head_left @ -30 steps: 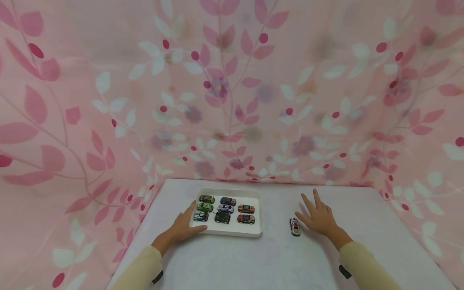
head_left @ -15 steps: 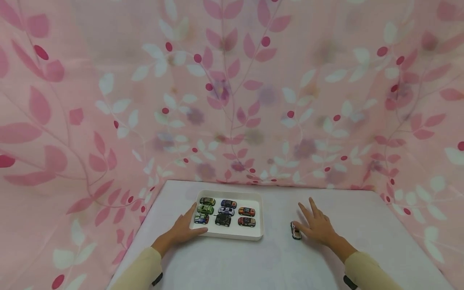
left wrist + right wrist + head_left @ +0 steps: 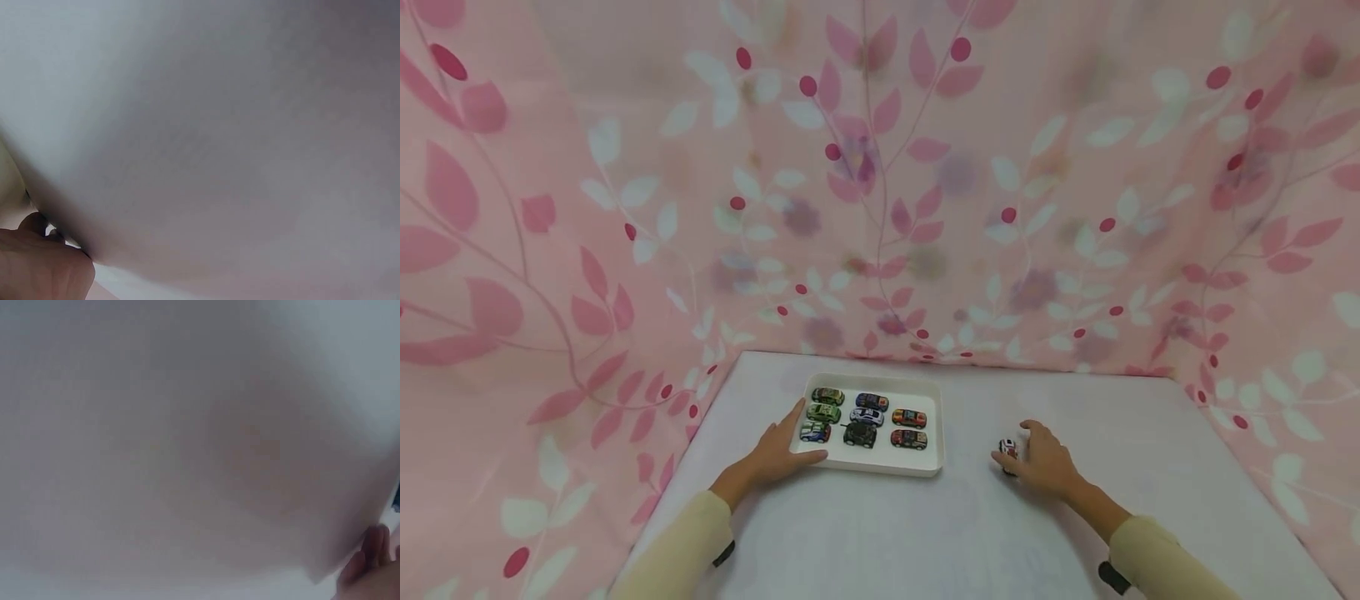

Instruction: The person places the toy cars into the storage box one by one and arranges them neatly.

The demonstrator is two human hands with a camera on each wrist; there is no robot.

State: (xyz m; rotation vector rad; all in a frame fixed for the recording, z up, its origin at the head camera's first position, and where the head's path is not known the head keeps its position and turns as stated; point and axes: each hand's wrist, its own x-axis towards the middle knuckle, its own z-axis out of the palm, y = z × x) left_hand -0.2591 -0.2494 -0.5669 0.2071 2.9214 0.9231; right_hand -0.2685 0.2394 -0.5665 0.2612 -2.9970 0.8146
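A shallow white tray (image 3: 880,463) holds several small toy cars (image 3: 867,417) in loose columns; a black one (image 3: 860,434) is bulkier than the others. My left hand (image 3: 771,454) rests on the tray's near left corner, fingers straight along the left side and thumb stretched along the front wall. On the cloth to the tray's right, my right hand (image 3: 1047,463) pinches a white and red toy car (image 3: 1008,448). Its thumb crosses the near part of the car, its bent fingers stand beyond; their contact is partly hidden. The wrist views show only fingers at a corner.
A white cloth (image 3: 880,533) covers the table. Pink floral fabric (image 3: 880,208) stands up along the back and both sides. A dark strap (image 3: 724,553) shows under the left sleeve, another dark strap (image 3: 1112,577) under the right.
My right hand has come down to the lone toy car, its spread fingers bending in and its thumb moving across the car. My left hand stays at the tray. The head view has shifted slightly.
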